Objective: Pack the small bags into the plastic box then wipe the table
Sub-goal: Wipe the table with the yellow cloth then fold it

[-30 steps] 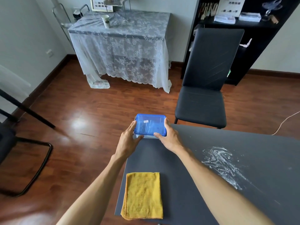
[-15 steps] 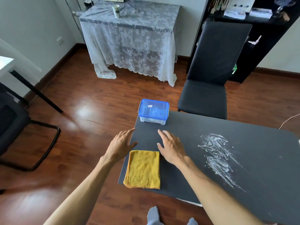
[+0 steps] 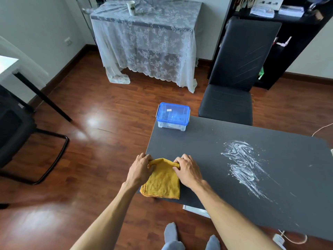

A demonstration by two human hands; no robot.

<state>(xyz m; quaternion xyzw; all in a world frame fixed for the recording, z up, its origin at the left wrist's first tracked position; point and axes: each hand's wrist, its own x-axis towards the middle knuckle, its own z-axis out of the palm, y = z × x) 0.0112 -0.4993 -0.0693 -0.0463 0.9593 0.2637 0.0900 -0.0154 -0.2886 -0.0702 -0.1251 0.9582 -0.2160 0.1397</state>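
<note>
Grip: both hands pinch the far edge of the yellow cloth (image 3: 163,179); left hand (image 3: 141,170) on its far-left corner, right hand (image 3: 187,171) on its far-right corner, fingers curled over bunched fabric.
Cloth position: flat on the near-left corner of the dark table (image 3: 207,159), folded, near edge slightly overhanging.
Plastic box (image 3: 173,116): at the table's far-left corner, blue lid on, well apart from the hands; contents too unclear to confirm.
Small bags: none visible loose on the table; packing judged complete.
White smear (image 3: 243,165): untouched, right of the cloth, well apart.
Remaining: wiping not yet begun; the smear must be cleared.
</note>
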